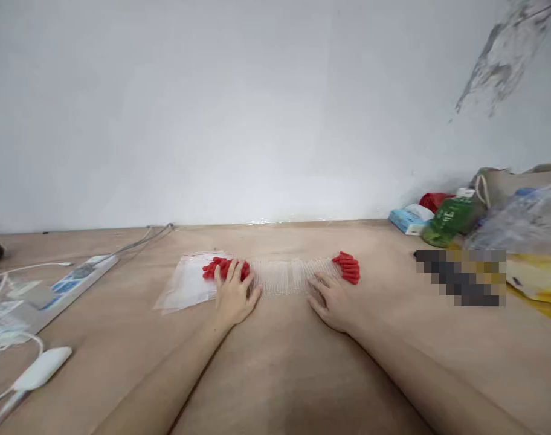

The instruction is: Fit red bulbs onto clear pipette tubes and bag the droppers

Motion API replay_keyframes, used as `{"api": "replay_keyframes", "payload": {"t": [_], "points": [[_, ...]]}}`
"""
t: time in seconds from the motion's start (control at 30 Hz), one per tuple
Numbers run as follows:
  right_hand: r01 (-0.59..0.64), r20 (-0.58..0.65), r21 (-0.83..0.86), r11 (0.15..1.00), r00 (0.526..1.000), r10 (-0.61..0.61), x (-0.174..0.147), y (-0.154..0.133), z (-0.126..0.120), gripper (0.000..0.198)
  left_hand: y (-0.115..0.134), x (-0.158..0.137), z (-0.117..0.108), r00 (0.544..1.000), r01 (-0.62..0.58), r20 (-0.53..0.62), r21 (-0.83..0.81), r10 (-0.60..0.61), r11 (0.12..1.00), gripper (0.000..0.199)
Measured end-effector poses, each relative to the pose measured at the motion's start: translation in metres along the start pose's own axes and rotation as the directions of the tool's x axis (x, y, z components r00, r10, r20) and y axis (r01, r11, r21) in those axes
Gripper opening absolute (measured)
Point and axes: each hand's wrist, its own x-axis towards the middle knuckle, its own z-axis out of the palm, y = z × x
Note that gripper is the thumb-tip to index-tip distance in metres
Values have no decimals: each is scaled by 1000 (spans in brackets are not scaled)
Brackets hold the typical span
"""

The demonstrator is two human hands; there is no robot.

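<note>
My L grip (pixel 236 296) is lying open over red pieces (pixel 211 270); R grip (pixel 334 299) is resting loosely open at thin clear sticks (pixel 278 277), nothing visibly clasped. They're lining the counter (pixel 275 356) btwn; uneven pressing could be scattering them, prob.

Well left of the left grip (pixel 234 297), I record a white power strip (pixel 78 287), a grey cable (pixel 142 241) at its far end, and a white corded device (pixel 43 367). Well right of the right grip (pixel 335 303), I note a blue pack (pixel 405 222), a green bottle (pixel 451 219) and crumpled clear plastic (pixel 524 219). Beyond both, I find the wall (pixel 266 115) peeling at upper right.
</note>
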Motion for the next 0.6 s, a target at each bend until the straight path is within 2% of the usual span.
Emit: {"api": "replay_keyframes", "payload": {"t": [0.4, 0.6], "points": [[0, 53, 57, 998, 999, -3, -1, -3, -4, 39, -5, -3, -1, 998, 16, -54, -52, -18, 999, 27], [9, 92, -10, 1000, 996, -8, 1, -6, -5, 42, -6, -2, -3, 998, 11, -66, -57, -15, 998, 26]]}}
